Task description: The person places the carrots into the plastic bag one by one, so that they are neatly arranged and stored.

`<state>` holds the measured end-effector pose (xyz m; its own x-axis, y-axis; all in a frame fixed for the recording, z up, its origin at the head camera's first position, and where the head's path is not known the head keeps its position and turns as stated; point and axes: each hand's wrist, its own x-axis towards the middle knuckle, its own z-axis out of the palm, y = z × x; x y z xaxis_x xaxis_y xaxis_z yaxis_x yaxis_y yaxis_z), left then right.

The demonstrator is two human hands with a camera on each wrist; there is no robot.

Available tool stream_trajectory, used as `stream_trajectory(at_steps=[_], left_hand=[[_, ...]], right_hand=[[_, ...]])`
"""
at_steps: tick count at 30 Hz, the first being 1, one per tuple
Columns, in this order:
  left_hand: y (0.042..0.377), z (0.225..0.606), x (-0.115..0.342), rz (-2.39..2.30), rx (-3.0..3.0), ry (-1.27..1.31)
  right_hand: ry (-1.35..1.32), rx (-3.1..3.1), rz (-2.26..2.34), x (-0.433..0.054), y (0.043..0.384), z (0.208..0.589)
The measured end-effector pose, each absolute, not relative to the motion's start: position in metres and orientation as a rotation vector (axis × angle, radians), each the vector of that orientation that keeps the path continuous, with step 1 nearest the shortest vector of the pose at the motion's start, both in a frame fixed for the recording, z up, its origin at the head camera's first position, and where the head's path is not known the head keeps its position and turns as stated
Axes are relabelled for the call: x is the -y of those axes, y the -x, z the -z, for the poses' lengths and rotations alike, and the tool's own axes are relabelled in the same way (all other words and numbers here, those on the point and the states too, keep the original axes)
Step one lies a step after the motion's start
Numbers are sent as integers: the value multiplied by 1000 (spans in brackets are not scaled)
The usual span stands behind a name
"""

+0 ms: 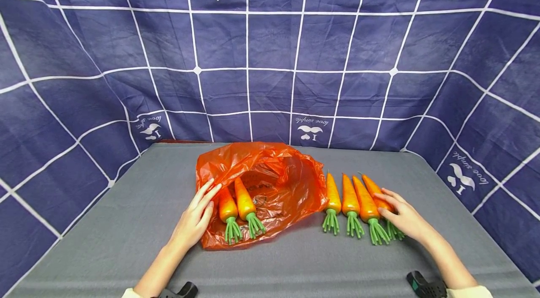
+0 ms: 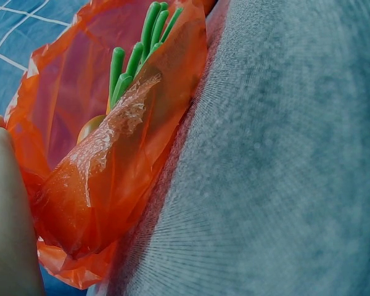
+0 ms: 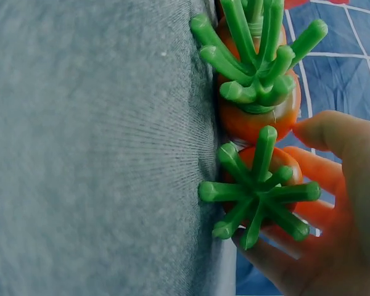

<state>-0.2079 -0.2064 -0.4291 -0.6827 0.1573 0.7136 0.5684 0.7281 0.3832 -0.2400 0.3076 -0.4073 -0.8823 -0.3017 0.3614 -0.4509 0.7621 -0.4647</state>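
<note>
A thin red plastic bag (image 1: 291,195) lies with its mouth toward me. Two orange carrots with green stalks, one on the left (image 1: 228,206) and one beside it (image 1: 244,199), sit in the mouth. My left hand (image 1: 191,223) touches the bag's left rim with fairly straight fingers; in the left wrist view, film covers part of the green stalks (image 2: 135,68). Over at the right, my right hand (image 1: 405,216) reaches over the rightmost carrot (image 1: 374,190), fingers spread about it. Its thumb (image 3: 320,131) lies near the neighbouring carrot (image 3: 259,117).
Other carrots lie side by side between the bag and my right hand, one (image 1: 332,195) close to the bag's edge and another (image 1: 350,199) beside it. All rest on a grey tabletop (image 1: 135,195). A blue cloth with white lines (image 1: 270,92) hangs behind and at both sides.
</note>
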Motion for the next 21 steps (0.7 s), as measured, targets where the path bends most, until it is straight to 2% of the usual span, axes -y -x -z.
stream_trajectory(at_steps=[21], left_hand=[[208,429,206,786,2239,555]], right_hand=[[-445,2731,-707,-313,228,397]])
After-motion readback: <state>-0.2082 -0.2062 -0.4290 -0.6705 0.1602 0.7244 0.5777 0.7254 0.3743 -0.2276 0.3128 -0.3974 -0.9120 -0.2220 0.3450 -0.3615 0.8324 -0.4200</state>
